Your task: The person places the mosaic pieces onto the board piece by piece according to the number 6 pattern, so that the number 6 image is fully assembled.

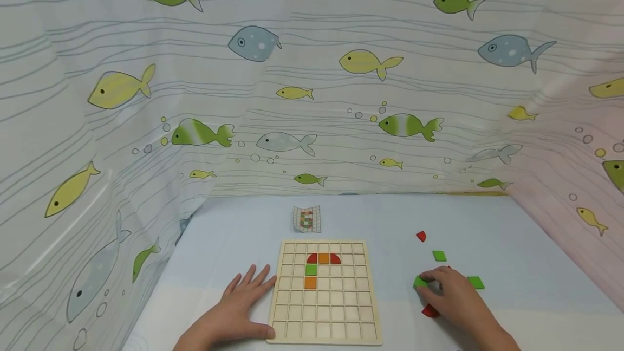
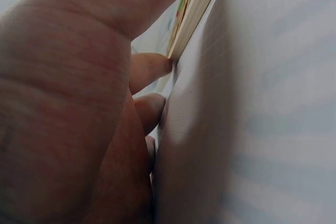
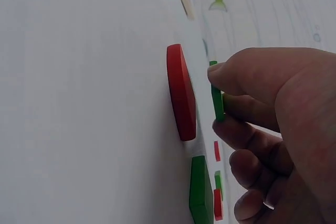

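Observation:
My left hand (image 1: pixel 239 307) lies with fingers spread along the left side of a wooden grid board (image 1: pixel 346 307), its thumb and index fingertip right at the edge. In the left wrist view, the fingers (image 2: pixel 149 72) reach the board's side (image 2: pixel 197 17). My right hand (image 1: pixel 453 297) pinches a green square tile (image 3: pixel 217 95) between thumb and fingers, right of the board. A red quarter-round tile (image 1: pixel 430 311) lies below that hand. Set in the board are two red quarter-round tiles (image 1: pixel 312 258) flanking an orange square tile (image 1: pixel 324 258), with a green tile (image 1: pixel 311 270) and another orange tile (image 1: pixel 310 283) beneath.
Behind the board lies a small pattern card (image 1: pixel 307 219). Loose on the table around my right hand are a red tile (image 1: pixel 421 236), a green tile (image 1: pixel 440 255) and another green tile (image 1: pixel 475 282); one more red piece is mostly hidden by the hand. A fish-print curtain (image 1: pixel 322 118) surrounds the table.

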`<control>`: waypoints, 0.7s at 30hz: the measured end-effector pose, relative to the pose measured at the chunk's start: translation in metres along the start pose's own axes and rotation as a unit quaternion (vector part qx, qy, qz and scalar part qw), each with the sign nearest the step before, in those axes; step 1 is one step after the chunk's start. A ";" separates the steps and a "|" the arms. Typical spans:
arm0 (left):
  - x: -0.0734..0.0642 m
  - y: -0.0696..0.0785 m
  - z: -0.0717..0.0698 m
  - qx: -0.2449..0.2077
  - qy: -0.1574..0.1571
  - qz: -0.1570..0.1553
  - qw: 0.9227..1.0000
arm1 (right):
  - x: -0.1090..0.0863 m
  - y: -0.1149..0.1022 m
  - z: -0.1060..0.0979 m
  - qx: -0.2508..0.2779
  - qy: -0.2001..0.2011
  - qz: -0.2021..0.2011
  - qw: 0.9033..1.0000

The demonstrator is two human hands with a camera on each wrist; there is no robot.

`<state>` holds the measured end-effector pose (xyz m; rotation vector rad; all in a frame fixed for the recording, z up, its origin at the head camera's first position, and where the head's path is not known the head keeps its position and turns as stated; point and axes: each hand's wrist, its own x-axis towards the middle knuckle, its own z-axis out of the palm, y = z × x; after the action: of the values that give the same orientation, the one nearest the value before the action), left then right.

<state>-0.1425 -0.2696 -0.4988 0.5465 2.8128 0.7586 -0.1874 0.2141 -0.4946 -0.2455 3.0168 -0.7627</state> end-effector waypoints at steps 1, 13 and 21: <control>0.000 0.000 0.000 -0.001 0.000 0.000 1.000 | 0.000 -0.001 0.000 0.002 0.003 -0.002 1.000; 0.001 -0.004 0.001 0.007 -0.002 0.000 1.000 | 0.007 -0.017 0.003 0.008 0.022 -0.037 0.999; 0.000 -0.003 0.002 0.000 -0.001 -0.001 1.000 | 0.011 -0.038 0.006 -0.012 0.027 -0.082 0.996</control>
<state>-0.1429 -0.2711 -0.5020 0.5447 2.8114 0.7584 -0.1922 0.1763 -0.4819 -0.4868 3.0879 -0.7546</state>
